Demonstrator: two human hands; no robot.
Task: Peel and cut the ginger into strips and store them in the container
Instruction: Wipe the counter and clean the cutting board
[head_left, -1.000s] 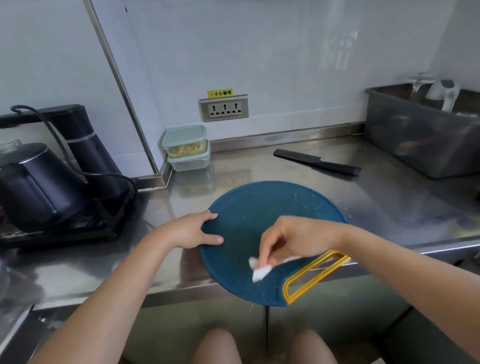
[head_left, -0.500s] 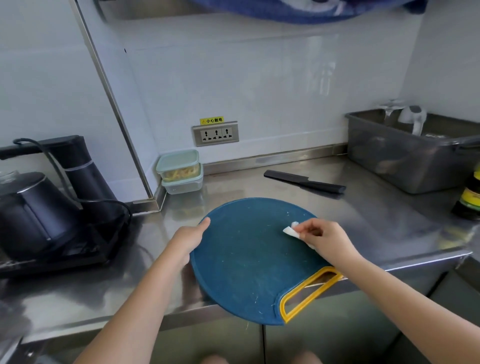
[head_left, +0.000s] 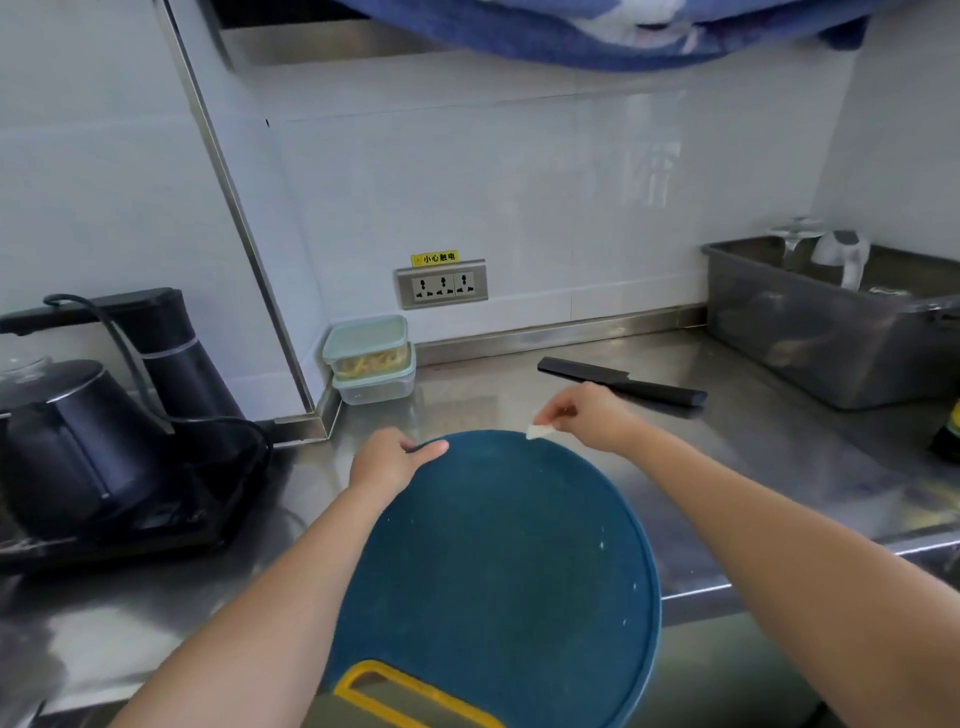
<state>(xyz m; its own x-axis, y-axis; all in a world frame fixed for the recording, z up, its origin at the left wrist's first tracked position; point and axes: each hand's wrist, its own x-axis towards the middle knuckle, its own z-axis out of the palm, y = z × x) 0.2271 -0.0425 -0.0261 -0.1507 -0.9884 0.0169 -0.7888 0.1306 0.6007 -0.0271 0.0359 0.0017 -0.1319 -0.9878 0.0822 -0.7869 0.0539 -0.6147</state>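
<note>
The round, matte blue cutting board (head_left: 493, 571), flecked with pale crumbs, is hung past the front edge of the smooth steel worktop (head_left: 779, 436); it could be tipped off if let go. Its far rim is clasped by the left grip (head_left: 387, 465). A limp white scrap (head_left: 537, 431) is pinched in the right grip (head_left: 587, 418). Beyond, a slim black knife (head_left: 623, 388) is laid flat; ginger strips (head_left: 370, 362) are kept in the lidded translucent container (head_left: 363, 332).

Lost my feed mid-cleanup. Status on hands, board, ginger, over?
Left hand grips blue cutting board rim. Right hand pinches white wipe at far edge. Ginger strips in lidded container, back corner. Black knife behind, untouched.
</note>
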